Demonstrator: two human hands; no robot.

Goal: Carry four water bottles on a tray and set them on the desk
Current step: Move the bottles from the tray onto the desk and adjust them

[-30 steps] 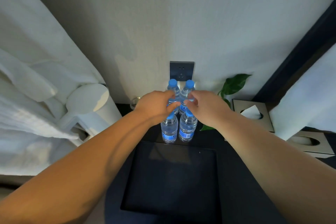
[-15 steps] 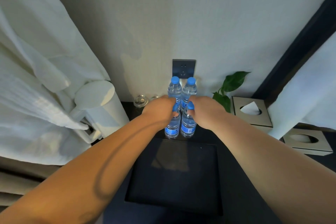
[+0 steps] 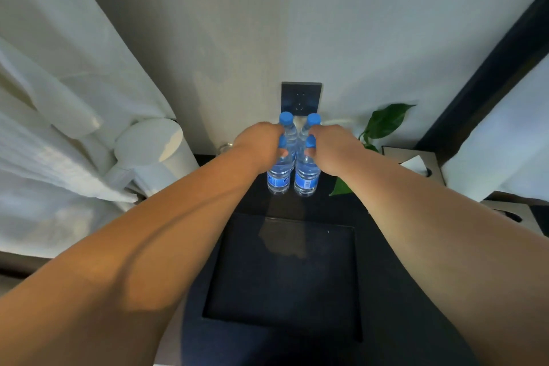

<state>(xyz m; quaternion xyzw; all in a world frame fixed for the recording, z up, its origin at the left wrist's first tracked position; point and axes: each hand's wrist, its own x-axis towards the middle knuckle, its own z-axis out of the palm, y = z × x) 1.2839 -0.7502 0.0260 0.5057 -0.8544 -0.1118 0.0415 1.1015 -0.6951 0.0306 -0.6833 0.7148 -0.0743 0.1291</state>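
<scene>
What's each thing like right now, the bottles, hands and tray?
Front left bottle: upright, capped, neck gripped by left hand.
Front right bottle: upright, capped, neck gripped by right hand.
Back left bottle, back right bottle: upright, capped.
Tray: flat, no bottles on it.
Tissue box: tissue poking out.

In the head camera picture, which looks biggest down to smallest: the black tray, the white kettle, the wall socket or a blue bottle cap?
1. black tray, though being nearest the camera makes it look bigger
2. white kettle
3. wall socket
4. blue bottle cap
</scene>
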